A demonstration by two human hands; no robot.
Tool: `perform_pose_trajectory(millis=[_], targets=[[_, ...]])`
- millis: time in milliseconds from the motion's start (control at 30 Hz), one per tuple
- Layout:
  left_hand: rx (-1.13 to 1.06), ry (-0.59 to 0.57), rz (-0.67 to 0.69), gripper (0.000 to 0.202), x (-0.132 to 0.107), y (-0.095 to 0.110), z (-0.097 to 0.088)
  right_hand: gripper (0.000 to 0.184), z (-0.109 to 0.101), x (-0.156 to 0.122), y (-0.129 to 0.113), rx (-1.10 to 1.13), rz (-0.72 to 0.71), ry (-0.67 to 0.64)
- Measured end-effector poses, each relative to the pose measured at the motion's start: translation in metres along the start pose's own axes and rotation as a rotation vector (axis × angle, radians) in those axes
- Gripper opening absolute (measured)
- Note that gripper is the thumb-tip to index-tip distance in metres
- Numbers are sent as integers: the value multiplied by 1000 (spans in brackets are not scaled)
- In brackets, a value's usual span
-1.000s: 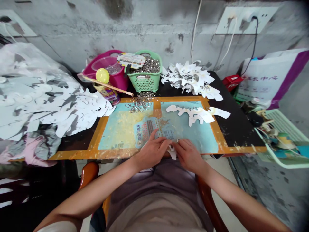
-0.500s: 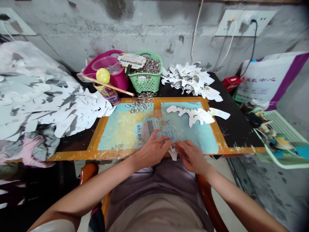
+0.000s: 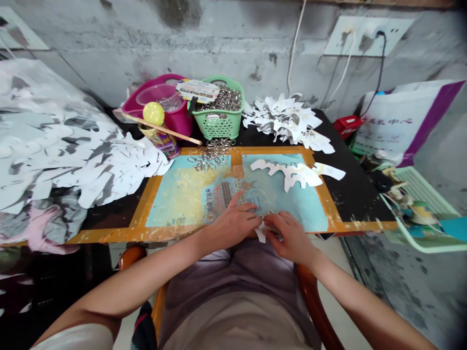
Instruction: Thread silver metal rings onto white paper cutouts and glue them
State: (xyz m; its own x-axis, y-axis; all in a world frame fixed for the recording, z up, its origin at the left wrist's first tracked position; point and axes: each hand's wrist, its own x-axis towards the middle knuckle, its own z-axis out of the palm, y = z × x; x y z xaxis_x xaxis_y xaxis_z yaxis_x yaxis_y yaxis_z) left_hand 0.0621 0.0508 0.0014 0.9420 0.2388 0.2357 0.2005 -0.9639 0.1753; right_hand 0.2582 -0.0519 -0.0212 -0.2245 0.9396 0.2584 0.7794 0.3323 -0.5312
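Observation:
Both my hands meet at the near edge of the blue mat. My left hand and my right hand are closed in pinches on a small white paper cutout between them. A small metal ring shows at the fingertips of my right hand; which fingers grip it I cannot tell. A printed card lies on the mat just beyond my left hand.
Loose metal rings lie heaped below a green basket full of rings. White cutouts lie on the mat, more cutouts at the back, a large pile left. A pink tub, bottle and right-hand tray stand around.
My hands stayed together at the mat's near edge, working the small cutout; fingers shifted slightly. The view drifted a little.

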Motion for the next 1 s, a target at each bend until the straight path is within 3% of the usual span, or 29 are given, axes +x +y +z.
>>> perform_pose_trajectory(millis=[133,267,467,567,700,800,867,1000], targets=[[14,22,6,15,0,-4,7,3,-1,4,-6,-96,-21,-49],[40,36,34,13,-1,-6,10,14,2,4,-2,-186,-97,-43],[196,-2,202,21,-9,0,-2,21,6,-4,10,-199,-245,-45],[200,-8,192,17,-14,6,-4,22,1,-7,10,-190,-271,-91],[182,-25,109,21,-23,16,0,18,-10,-7,7,6,-184,-95],[221,-1,48,27,-29,23,7,15,-13,1,6,195,57,-7],[248,29,17,29,-32,26,12,17,-11,9,5,171,174,29],[243,110,-22,27,-36,29,18,16,-10,24,2,-6,75,-54]])
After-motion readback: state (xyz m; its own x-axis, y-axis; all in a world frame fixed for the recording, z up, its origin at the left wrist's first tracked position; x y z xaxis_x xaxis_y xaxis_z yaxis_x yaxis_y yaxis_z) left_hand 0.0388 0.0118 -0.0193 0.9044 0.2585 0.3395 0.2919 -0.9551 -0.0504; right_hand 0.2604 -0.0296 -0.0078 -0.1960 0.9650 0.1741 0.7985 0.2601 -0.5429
